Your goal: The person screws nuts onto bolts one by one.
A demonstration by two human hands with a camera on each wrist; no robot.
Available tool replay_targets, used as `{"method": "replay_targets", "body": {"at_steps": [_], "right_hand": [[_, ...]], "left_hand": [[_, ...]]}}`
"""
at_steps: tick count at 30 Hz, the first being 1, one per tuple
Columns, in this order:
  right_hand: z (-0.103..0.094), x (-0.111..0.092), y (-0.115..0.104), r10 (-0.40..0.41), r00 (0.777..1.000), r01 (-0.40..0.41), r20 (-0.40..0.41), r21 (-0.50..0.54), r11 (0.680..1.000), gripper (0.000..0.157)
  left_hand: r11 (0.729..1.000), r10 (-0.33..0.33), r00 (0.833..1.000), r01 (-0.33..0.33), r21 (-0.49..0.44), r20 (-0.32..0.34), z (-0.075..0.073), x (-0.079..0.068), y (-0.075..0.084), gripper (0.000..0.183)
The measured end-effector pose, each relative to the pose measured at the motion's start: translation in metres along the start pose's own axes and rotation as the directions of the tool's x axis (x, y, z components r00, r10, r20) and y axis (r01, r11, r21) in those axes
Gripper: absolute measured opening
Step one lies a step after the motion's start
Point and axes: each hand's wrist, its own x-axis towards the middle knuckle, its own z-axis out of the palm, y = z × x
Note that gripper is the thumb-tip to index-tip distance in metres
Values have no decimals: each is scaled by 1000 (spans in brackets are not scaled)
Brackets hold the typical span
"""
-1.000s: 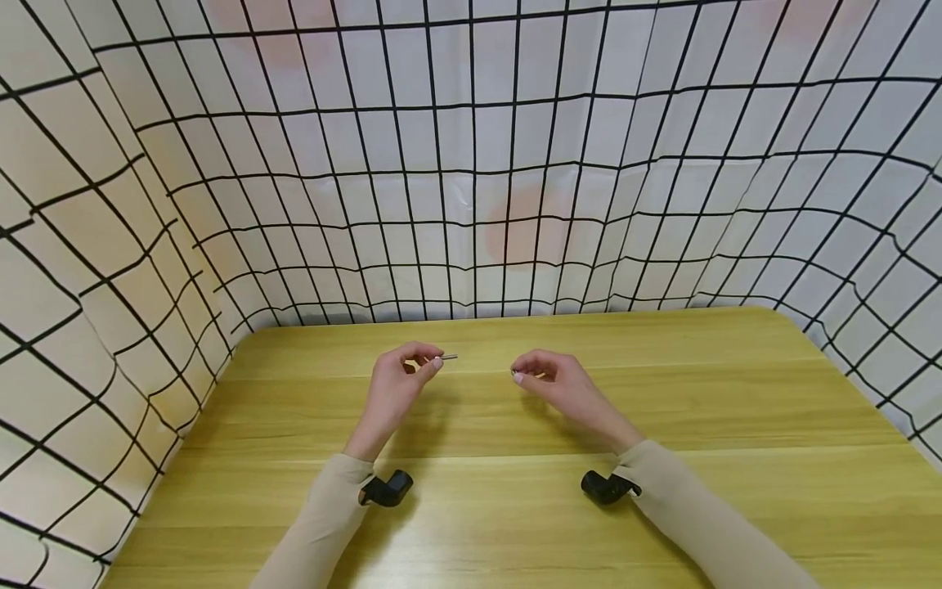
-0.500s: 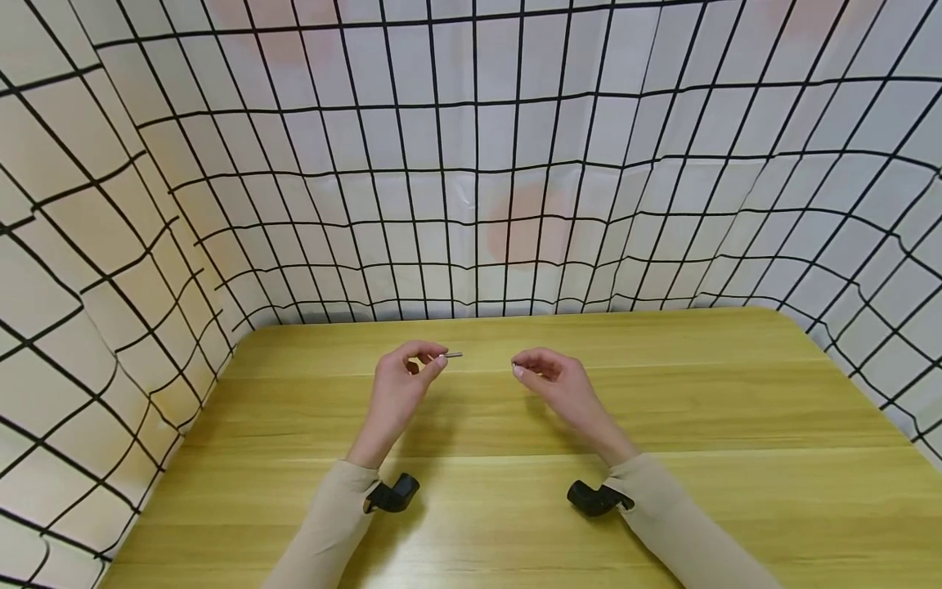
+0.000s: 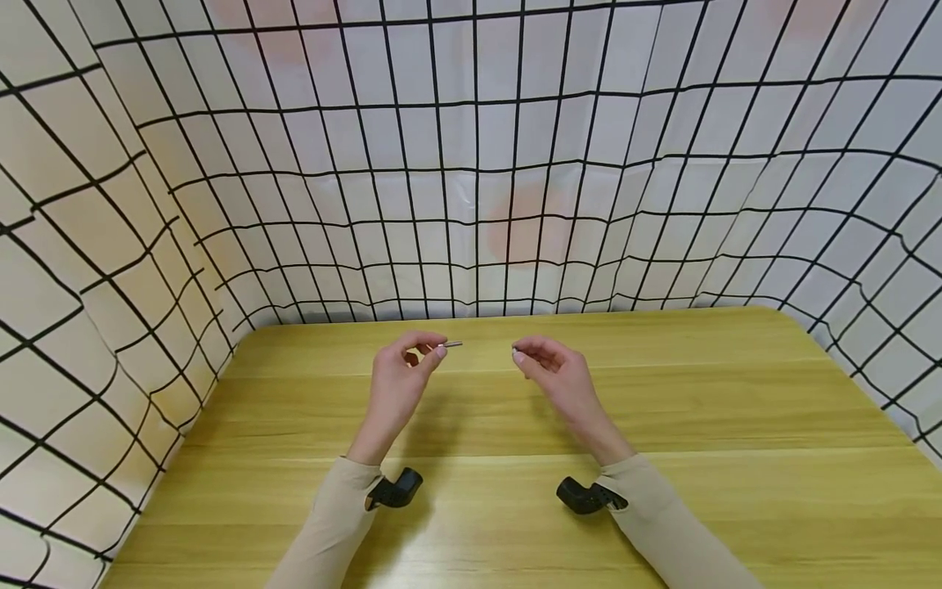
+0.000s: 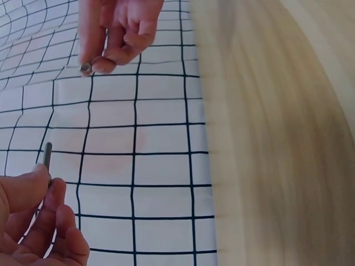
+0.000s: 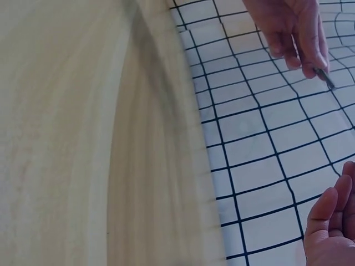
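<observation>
My left hand (image 3: 401, 364) pinches a thin grey metal bolt (image 3: 454, 343) between thumb and forefinger. The shank points right, toward the other hand; its held end is hidden. In the left wrist view, the bolt (image 4: 47, 156) stands up from the fingertips. My right hand (image 3: 553, 368) pinches a small metal nut (image 4: 85, 68), its round hole showing in the left wrist view. Both hands are raised over the table, level with each other, a short gap between bolt and nut. In the right wrist view, the right hand (image 5: 333, 227) shows only partly and the nut is out of sight.
A wooden table (image 3: 486, 523) lies below both hands. White sheeting with a black grid (image 3: 471, 196) rises behind the table and along its sides. Black wrist cameras (image 3: 396, 488) sit on the beige sleeves (image 3: 324, 523).
Both hands have risen slightly, farther from me, still pinching the bolt and the nut. The right forearm has swung a little to the left. The gap between the hands has narrowed slightly.
</observation>
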Motion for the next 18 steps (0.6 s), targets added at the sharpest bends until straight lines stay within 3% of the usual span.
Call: {"method": "replay_targets", "body": {"at_steps": [13,18], "right_hand": [[4,-2,-12,-43,999,44,-14,56,997,31],[6,-1,-16,-23,999,25,-22,80,996,30]], "left_hand": [[999,25,1000,-25,-27,-7,-2,0,5,9],[999,12,1000,-12,-43,-7,0,0,6,9]]}}
